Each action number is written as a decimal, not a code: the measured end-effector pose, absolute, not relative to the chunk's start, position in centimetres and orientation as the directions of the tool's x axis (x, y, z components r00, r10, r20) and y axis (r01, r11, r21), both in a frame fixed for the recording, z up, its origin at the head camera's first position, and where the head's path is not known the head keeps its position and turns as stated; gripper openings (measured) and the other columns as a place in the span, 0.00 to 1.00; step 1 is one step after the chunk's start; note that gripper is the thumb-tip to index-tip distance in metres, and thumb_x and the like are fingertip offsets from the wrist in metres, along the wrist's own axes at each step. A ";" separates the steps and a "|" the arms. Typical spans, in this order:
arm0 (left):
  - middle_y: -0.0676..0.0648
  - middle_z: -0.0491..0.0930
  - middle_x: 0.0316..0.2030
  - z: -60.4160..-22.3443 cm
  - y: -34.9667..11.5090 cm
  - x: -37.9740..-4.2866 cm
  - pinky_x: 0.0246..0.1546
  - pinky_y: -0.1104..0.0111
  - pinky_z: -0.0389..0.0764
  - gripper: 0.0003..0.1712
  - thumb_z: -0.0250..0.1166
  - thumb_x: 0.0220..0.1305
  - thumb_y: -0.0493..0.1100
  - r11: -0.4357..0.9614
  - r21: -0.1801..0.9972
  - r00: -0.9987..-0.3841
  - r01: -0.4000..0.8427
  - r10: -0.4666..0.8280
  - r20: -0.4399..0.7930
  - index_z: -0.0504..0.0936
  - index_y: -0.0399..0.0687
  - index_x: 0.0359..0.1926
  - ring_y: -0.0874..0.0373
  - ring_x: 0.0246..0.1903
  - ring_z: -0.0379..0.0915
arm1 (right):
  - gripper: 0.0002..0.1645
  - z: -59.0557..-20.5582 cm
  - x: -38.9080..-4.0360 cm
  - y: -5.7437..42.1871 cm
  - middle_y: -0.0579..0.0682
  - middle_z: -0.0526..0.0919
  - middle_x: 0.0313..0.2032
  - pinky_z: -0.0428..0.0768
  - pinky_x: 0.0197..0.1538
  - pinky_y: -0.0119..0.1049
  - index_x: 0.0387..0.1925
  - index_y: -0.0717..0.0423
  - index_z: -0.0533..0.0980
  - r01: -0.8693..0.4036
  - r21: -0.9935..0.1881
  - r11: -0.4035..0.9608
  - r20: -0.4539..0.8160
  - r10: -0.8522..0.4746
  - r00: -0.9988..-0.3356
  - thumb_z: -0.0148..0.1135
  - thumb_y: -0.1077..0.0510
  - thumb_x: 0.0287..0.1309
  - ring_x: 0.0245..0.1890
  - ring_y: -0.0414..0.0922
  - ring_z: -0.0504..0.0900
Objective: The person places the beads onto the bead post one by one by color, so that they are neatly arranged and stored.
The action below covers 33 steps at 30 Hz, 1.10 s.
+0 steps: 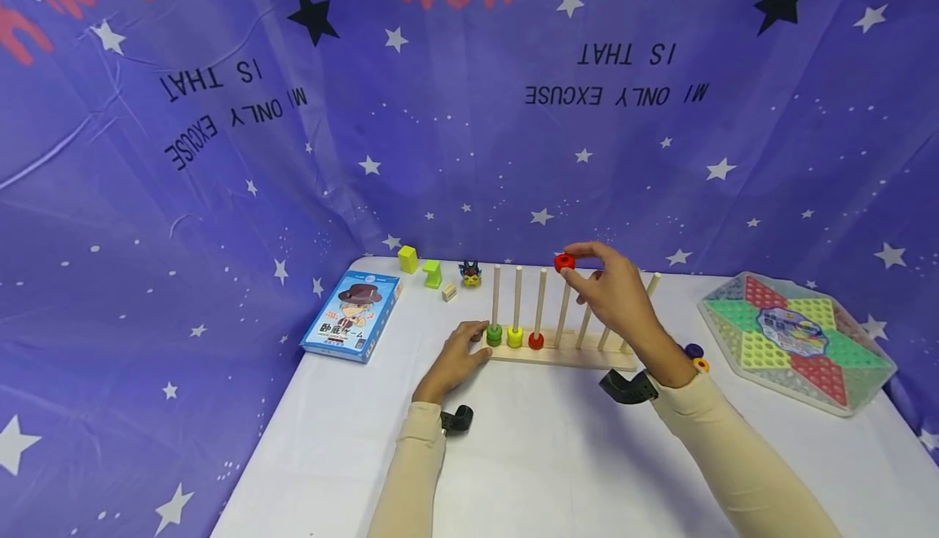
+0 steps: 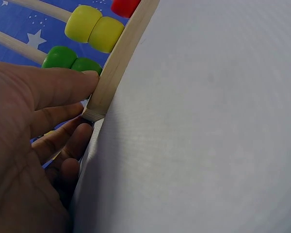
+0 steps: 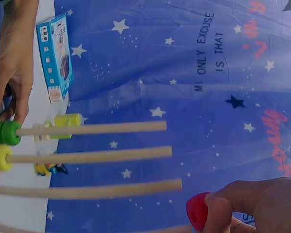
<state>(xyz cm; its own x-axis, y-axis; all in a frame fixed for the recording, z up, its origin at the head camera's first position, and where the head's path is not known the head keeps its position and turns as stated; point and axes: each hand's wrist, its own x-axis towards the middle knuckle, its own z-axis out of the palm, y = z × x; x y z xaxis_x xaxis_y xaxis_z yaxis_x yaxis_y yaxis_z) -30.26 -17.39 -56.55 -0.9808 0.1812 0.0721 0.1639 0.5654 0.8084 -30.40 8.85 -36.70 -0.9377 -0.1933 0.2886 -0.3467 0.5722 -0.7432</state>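
Note:
A wooden peg rack stands on the table with upright pegs in a row. Green beads, yellow beads and a red bead stack sit at the bottom of the three leftmost pegs. My left hand holds the rack's left end, its thumb along the front beside the green beads. Between thumb and forefinger, my right hand pinches a red bead at the top of the fourth peg. Whether the peg tip has entered the bead, I cannot tell.
A blue game box lies at the left. Behind the rack's left end are green blocks, a small wooden piece and a toy figure. Purple and orange beads lie by the right forearm, left of a hexagonal game board.

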 end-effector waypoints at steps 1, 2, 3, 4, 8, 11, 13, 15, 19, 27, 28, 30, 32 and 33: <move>0.49 0.67 0.62 -56.6 -17.4 -30.3 0.64 0.54 0.57 0.31 0.63 0.63 0.42 0.566 0.808 -0.981 0.162 0.179 0.071 0.68 0.50 0.67 0.55 0.58 0.66 | 0.21 -36.6 -30.4 8.6 0.49 0.79 0.50 0.68 0.15 0.37 0.55 0.48 0.75 -0.347 -0.750 0.563 0.285 -0.198 -0.938 0.65 0.53 0.59 0.19 0.45 0.80; 0.49 0.67 0.62 -56.6 -17.3 -30.3 0.64 0.55 0.57 0.31 0.63 0.63 0.42 0.567 0.808 -0.982 0.159 0.178 0.069 0.68 0.50 0.67 0.55 0.58 0.65 | 0.21 -36.6 -30.4 8.4 0.49 0.78 0.51 0.68 0.15 0.37 0.55 0.48 0.75 -0.348 -0.756 0.555 0.281 -0.205 -0.938 0.65 0.53 0.59 0.18 0.44 0.80; 0.49 0.67 0.61 -56.7 -17.3 -30.3 0.64 0.55 0.57 0.31 0.63 0.63 0.42 0.570 0.807 -0.982 0.157 0.177 0.066 0.68 0.50 0.67 0.55 0.58 0.65 | 0.21 -36.6 -30.3 8.2 0.49 0.78 0.51 0.68 0.15 0.37 0.55 0.47 0.75 -0.347 -0.762 0.547 0.275 -0.211 -0.938 0.64 0.53 0.59 0.18 0.44 0.80; 0.49 0.67 0.61 -56.7 -17.3 -30.4 0.64 0.55 0.58 0.31 0.64 0.63 0.42 0.570 0.807 -0.982 0.155 0.176 0.064 0.68 0.50 0.67 0.55 0.58 0.65 | 0.21 -36.6 -30.3 8.0 0.49 0.78 0.51 0.68 0.15 0.37 0.55 0.47 0.75 -0.345 -0.767 0.541 0.269 -0.217 -0.938 0.64 0.53 0.60 0.18 0.44 0.80; 0.49 0.68 0.61 -57.0 -17.3 -30.4 0.63 0.55 0.59 0.31 0.64 0.63 0.42 0.565 0.811 -0.982 0.152 0.179 0.059 0.68 0.49 0.67 0.55 0.57 0.66 | 0.21 -37.0 -30.3 7.2 0.49 0.77 0.51 0.66 0.13 0.36 0.54 0.47 0.75 -0.317 -0.786 0.530 0.238 -0.214 -0.947 0.64 0.52 0.60 0.18 0.48 0.82; 0.49 0.67 0.61 -57.0 -17.3 -30.3 0.63 0.54 0.59 0.31 0.63 0.63 0.42 0.560 0.815 -0.982 0.150 0.178 0.059 0.68 0.48 0.67 0.55 0.57 0.66 | 0.20 -37.2 -30.3 6.9 0.50 0.78 0.50 0.64 0.12 0.36 0.54 0.47 0.75 -0.304 -0.792 0.529 0.223 -0.213 -0.951 0.64 0.53 0.59 0.18 0.47 0.82; 0.49 0.67 0.61 -57.0 -17.3 -30.3 0.63 0.54 0.59 0.31 0.63 0.63 0.43 0.559 0.816 -0.983 0.148 0.175 0.058 0.68 0.49 0.67 0.55 0.57 0.66 | 0.21 -37.3 -30.3 6.9 0.49 0.78 0.50 0.66 0.13 0.36 0.55 0.46 0.75 -0.305 -0.786 0.539 0.223 -0.212 -0.951 0.65 0.52 0.59 0.18 0.44 0.82; 0.49 0.67 0.61 -57.0 -17.3 -30.4 0.63 0.54 0.59 0.31 0.63 0.63 0.43 0.556 0.817 -0.982 0.154 0.178 0.064 0.68 0.49 0.67 0.55 0.58 0.66 | 0.22 -37.3 -30.2 7.1 0.48 0.78 0.51 0.68 0.16 0.37 0.55 0.46 0.74 -0.313 -0.781 0.541 0.233 -0.214 -0.949 0.64 0.52 0.60 0.19 0.45 0.83; 0.48 0.67 0.61 -56.9 -17.4 -30.5 0.63 0.54 0.58 0.31 0.63 0.63 0.42 0.558 0.813 -0.980 0.166 0.184 0.073 0.68 0.48 0.67 0.55 0.57 0.66 | 0.23 -36.8 -29.9 8.1 0.46 0.78 0.53 0.71 0.19 0.38 0.57 0.45 0.74 -0.331 -0.778 0.533 0.264 -0.200 -0.943 0.64 0.51 0.60 0.21 0.45 0.83; 0.48 0.67 0.61 -56.6 -17.4 -30.5 0.64 0.52 0.56 0.30 0.63 0.64 0.42 0.558 0.812 -0.980 0.168 0.187 0.073 0.68 0.48 0.66 0.54 0.58 0.66 | 0.22 -35.7 -28.5 14.2 0.49 0.79 0.53 0.67 0.16 0.32 0.57 0.47 0.75 -0.367 -0.766 0.527 0.389 -0.073 -0.918 0.62 0.48 0.61 0.22 0.42 0.82; 0.48 0.67 0.61 -56.5 -17.4 -30.5 0.64 0.53 0.56 0.30 0.63 0.64 0.42 0.557 0.815 -0.980 0.163 0.186 0.069 0.68 0.48 0.67 0.54 0.58 0.65 | 0.23 -35.9 -28.3 15.4 0.49 0.79 0.53 0.67 0.17 0.32 0.57 0.47 0.74 -0.355 -0.769 0.532 0.394 -0.044 -0.918 0.61 0.48 0.61 0.23 0.41 0.83; 0.48 0.67 0.62 -56.4 -17.4 -30.5 0.64 0.53 0.56 0.30 0.63 0.64 0.42 0.551 0.819 -0.980 0.161 0.186 0.067 0.68 0.48 0.67 0.54 0.58 0.65 | 0.24 -36.6 -28.0 18.0 0.48 0.79 0.51 0.67 0.19 0.32 0.57 0.48 0.74 -0.302 -0.773 0.558 0.382 0.030 -0.924 0.61 0.47 0.61 0.24 0.39 0.82; 0.48 0.67 0.62 -56.4 -17.5 -30.5 0.64 0.53 0.57 0.30 0.63 0.63 0.41 0.549 0.821 -0.980 0.158 0.186 0.064 0.68 0.48 0.67 0.54 0.58 0.65 | 0.25 -38.2 -27.7 20.5 0.49 0.78 0.50 0.70 0.22 0.32 0.58 0.49 0.73 -0.223 -0.774 0.593 0.341 0.093 -0.936 0.59 0.45 0.62 0.25 0.36 0.81; 0.48 0.67 0.61 -56.4 -17.5 -30.5 0.63 0.53 0.58 0.30 0.63 0.63 0.41 0.547 0.822 -0.980 0.160 0.187 0.066 0.68 0.48 0.67 0.53 0.57 0.65 | 0.26 -39.2 -27.7 21.7 0.51 0.77 0.50 0.70 0.22 0.32 0.58 0.51 0.73 -0.183 -0.775 0.605 0.312 0.114 -0.943 0.59 0.44 0.62 0.25 0.35 0.81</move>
<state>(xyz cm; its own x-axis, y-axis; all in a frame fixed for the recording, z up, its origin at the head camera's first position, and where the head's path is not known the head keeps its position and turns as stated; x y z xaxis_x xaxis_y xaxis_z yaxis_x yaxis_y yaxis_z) -30.48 -17.49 -56.45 -0.9800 0.1875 0.0662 0.1601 0.5467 0.8219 -27.66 21.75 -39.19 -0.9432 0.1141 0.3119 -0.1829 0.6053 -0.7747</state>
